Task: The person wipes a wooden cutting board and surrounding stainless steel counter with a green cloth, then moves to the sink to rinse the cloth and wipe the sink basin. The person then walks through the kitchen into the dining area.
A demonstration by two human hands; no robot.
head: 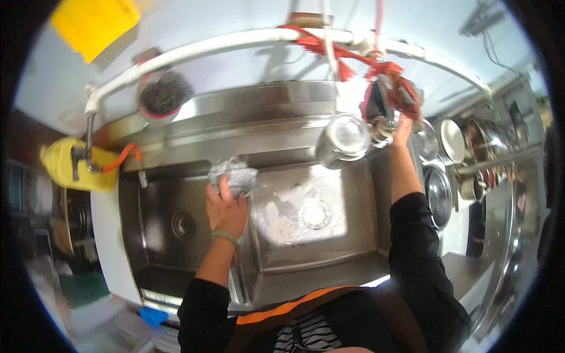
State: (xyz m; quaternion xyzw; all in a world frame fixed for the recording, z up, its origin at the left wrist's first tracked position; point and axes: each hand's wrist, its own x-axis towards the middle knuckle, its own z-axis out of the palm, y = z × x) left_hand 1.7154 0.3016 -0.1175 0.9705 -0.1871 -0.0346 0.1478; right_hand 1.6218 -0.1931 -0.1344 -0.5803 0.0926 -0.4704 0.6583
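My left hand (226, 211), with a green band at its wrist, grips a crumpled silvery bundle (234, 174) at the back of the divider between two sink basins. Steel wool or foil, I cannot tell which. The left basin (167, 247) has a round drain. Wet, brightly lit patches cover the floor of the right basin (282, 251). My right hand (402, 129) reaches to the back right corner, against a red plastic bag (408, 99) hanging from the pipe. Its fingers are partly hidden there, so its grip is unclear. Beside it stands a cylindrical metal container (337, 148).
A white pipe (212, 46) crosses the wall above the sink. A tub of dark scouring material (165, 95) hangs at back left. The yellow jug (66, 165) stands left, near an orange hose (123, 158). Stacked white bowls (452, 141) and a metal lid (439, 194) lie right.
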